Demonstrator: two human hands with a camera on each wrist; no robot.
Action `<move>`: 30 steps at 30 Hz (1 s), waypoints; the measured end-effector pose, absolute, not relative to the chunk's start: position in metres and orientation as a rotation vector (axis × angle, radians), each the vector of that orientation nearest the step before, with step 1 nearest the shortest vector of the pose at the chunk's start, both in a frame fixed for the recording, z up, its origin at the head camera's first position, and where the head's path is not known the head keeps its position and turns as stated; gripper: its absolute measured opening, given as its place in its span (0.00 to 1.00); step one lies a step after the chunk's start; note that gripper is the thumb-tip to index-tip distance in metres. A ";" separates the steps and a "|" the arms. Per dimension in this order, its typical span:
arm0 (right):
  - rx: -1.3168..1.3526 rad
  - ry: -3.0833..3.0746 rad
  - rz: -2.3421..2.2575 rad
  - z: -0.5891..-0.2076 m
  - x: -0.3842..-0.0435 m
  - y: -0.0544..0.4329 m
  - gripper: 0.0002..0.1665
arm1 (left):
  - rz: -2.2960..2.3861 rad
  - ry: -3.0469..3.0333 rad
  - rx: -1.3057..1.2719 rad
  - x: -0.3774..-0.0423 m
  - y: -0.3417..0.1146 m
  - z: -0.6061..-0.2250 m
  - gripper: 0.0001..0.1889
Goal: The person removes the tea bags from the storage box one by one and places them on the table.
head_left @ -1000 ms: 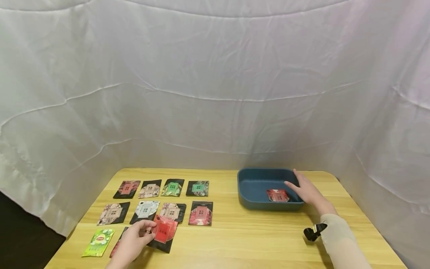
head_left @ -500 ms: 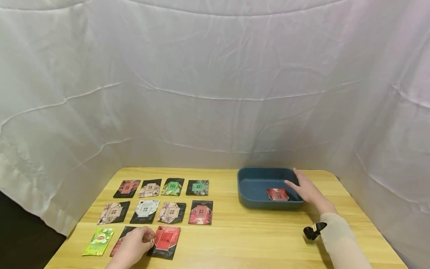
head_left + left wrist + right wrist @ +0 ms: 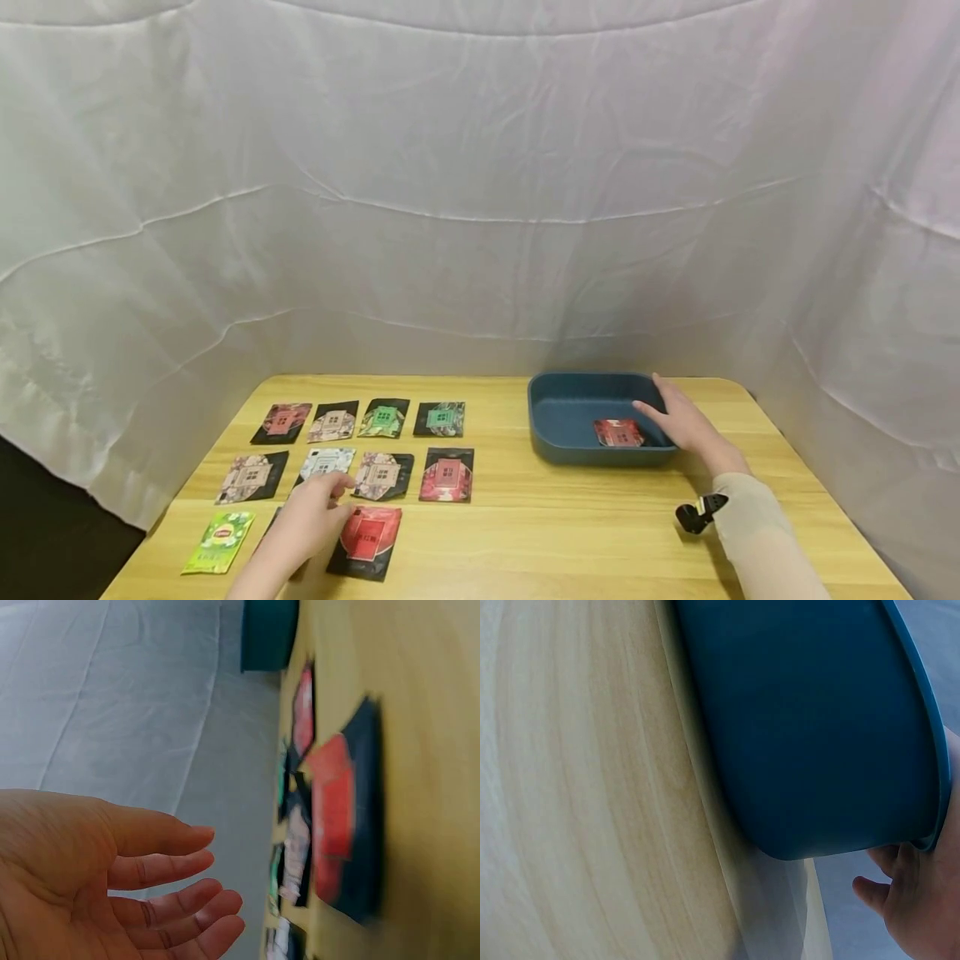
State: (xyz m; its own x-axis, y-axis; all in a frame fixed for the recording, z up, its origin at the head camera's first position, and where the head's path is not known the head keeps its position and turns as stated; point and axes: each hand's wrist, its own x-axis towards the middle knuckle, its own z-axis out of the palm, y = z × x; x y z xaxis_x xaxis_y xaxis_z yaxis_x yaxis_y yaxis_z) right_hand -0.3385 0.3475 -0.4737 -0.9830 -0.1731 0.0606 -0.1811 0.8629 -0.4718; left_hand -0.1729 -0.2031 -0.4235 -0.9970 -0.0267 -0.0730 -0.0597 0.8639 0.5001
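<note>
My left hand (image 3: pixel 311 517) hovers over the front rows of tea bag sachets, fingers loosely bent and holding nothing. Just right of it, a red and black sachet (image 3: pixel 365 542) lies flat on the table; the left wrist view shows this sachet (image 3: pixel 334 825) apart from the fingertips. Another sachet is mostly hidden under the hand, and a white one (image 3: pixel 330 461) is partly covered. At the right, my right hand (image 3: pixel 690 425) grips the right wall of a blue bin (image 3: pixel 551 450), thumb over the rim. One red sachet (image 3: pixel 619 432) lies inside the bin.
Several more sachets lie in rows at the left, among them a green-yellow one (image 3: pixel 219 542), a pink-red one (image 3: pixel 447 475) and a dark green one (image 3: pixel 440 419). A grey curtain (image 3: pixel 480 250) hangs behind the wooden table (image 3: pixel 540 533).
The red and black sachet, held tilted by my left hand, was laid flat in the front row and let go. The left hand then lifted and moved slightly away. My right hand stayed put.
</note>
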 end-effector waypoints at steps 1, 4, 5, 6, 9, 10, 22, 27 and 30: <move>0.288 -3.013 0.769 -0.473 -0.338 0.347 0.52 | 0.807 2.976 -0.061 -0.175 -0.201 -0.422 0.14; 0.291 -3.009 0.766 -0.473 -0.339 0.347 0.52 | 0.834 2.989 -0.020 -0.182 -0.195 -0.416 0.14; 0.291 -3.008 0.761 -0.474 -0.339 0.348 0.52 | 0.844 2.993 0.000 -0.184 -0.192 -0.415 0.14; 0.293 -3.008 0.756 -0.474 -0.339 0.348 0.53 | 0.852 3.000 0.031 -0.187 -0.190 -0.413 0.14; 0.292 -3.006 0.755 -0.475 -0.339 0.348 0.53 | 0.876 3.019 0.100 -0.194 -0.181 -0.409 0.15; 0.293 -3.005 0.753 -0.475 -0.340 0.348 0.53 | 0.874 3.023 0.122 -0.197 -0.178 -0.407 0.15; 0.288 -3.002 0.754 -0.475 -0.341 0.349 0.53 | 0.799 3.088 0.483 -0.224 -0.113 -0.386 0.18; 0.286 -3.002 0.765 -0.477 -0.340 0.347 0.52 | 0.787 3.020 0.645 -0.232 -0.082 -0.375 0.20; 0.281 -3.006 0.769 -0.476 -0.340 0.347 0.53 | 0.768 3.012 0.728 -0.238 -0.064 -0.370 0.21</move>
